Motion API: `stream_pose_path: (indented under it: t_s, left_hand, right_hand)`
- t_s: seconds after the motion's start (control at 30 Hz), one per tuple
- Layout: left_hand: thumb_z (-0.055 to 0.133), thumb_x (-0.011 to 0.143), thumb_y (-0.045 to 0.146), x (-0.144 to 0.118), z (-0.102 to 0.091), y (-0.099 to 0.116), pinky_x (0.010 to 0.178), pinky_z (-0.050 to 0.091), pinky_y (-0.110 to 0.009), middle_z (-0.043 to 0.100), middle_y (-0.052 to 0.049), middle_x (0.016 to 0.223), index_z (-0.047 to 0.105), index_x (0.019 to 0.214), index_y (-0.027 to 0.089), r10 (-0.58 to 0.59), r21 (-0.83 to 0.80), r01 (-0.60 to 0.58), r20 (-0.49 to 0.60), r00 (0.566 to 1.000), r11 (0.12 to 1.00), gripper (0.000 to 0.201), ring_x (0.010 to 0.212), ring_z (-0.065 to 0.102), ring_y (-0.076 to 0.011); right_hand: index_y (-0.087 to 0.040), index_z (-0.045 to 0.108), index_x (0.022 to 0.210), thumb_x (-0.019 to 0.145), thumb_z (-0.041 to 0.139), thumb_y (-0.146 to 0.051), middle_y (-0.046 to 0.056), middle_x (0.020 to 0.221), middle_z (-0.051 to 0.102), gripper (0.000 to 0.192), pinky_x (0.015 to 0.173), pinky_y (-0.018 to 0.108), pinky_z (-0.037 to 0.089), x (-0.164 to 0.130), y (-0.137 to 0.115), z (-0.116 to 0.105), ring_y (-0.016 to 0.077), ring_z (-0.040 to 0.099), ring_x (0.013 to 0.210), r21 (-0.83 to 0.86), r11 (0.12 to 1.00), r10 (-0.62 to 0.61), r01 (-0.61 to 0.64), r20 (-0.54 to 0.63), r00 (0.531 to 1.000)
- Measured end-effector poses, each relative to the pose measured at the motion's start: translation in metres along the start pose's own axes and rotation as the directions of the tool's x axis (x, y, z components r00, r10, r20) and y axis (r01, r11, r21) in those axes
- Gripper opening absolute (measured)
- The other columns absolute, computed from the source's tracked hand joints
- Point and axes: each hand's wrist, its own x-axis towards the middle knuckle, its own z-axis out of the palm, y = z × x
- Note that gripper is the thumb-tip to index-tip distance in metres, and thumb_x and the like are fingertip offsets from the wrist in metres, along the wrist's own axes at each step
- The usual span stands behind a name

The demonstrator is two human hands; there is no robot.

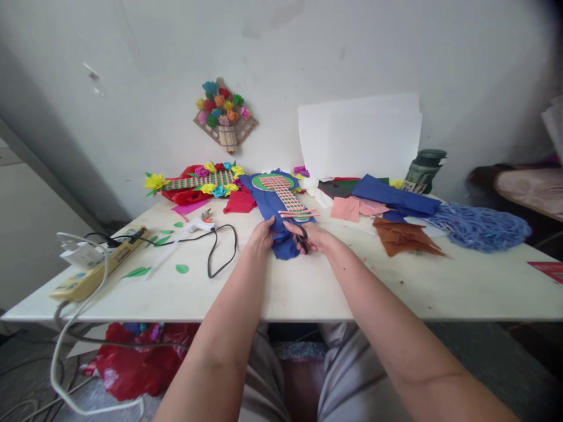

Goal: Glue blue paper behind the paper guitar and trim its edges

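The left hand (263, 235) grasps the near part of the blue paper (266, 202) at its left side, and the right hand (313, 235) holds the black scissors (302, 241) over the same paper, at its right side. The paper lies on the counter (373, 293), in front of the person, and on it rests the woven piece (285, 190) with its green backing; several pink sticks lie across its near end.

The main risk, I think, is in the blades. They are too small and partly hidden, so I cannot tell if they are apart or where exactly they point. The two hands are near each other — if the paper slipped, the scissors could touch the left fingers. The paper looks thin and wrinkled; a strong pull may tear it, or make the cut crooked. Also, the blades could catch a pink stick, because these reach close to the right hand.

To the left, the cable (236, 237) of the glue gun (201, 225) makes a loop beside the left forearm. If the arm swept outward, it could drag the gun — and, if hot, this might burn skin or paper.
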Motion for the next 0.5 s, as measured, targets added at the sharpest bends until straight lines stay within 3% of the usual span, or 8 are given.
stream_pose_path:
  t_s: [0.2,0.37,0.5]
  left_hand:
    - [0.048,0.085,0.014,0.0,-0.001,0.001,0.054,0.052,-0.026,0.066,-0.005,0.066,0.06,0.1,0.011,-0.033,0.024,0.032,0.007,0.999,0.999,0.019,0.052,0.062,-0.0149]
    - [0.048,0.085,0.015,-0.004,0.001,0.003,0.05,0.05,-0.025,0.063,-0.003,0.06,0.061,0.096,0.011,-0.047,0.046,0.048,-0.036,0.998,0.998,0.017,0.046,0.059,-0.0137]
    - [0.051,0.084,0.015,-0.005,0.001,0.004,0.049,0.05,-0.024,0.064,-0.004,0.062,0.061,0.098,0.011,-0.052,0.048,0.054,-0.036,0.998,0.997,0.017,0.044,0.058,-0.0132]
  right_hand:
    - [-0.018,0.043,0.057,0.07,0.066,-0.057,-0.003,0.033,0.044,0.047,0.027,0.018,0.035,0.009,0.005,0.002,0.0082,0.042,0.027,0.023,0.998,-0.061,0.062,-0.04,0.997]
    - [-0.018,0.043,0.054,0.065,0.071,-0.055,-0.004,0.033,0.043,0.047,0.025,0.018,0.033,0.02,0.013,0.002,0.008,0.041,0.027,-0.083,0.984,-0.166,0.158,-0.108,0.98]
    - [-0.019,0.042,0.055,0.065,0.072,-0.051,-0.004,0.033,0.044,0.045,0.026,0.018,0.035,0.017,0.011,0.004,0.0084,0.042,0.027,-0.079,0.99,-0.125,0.115,-0.122,0.985]
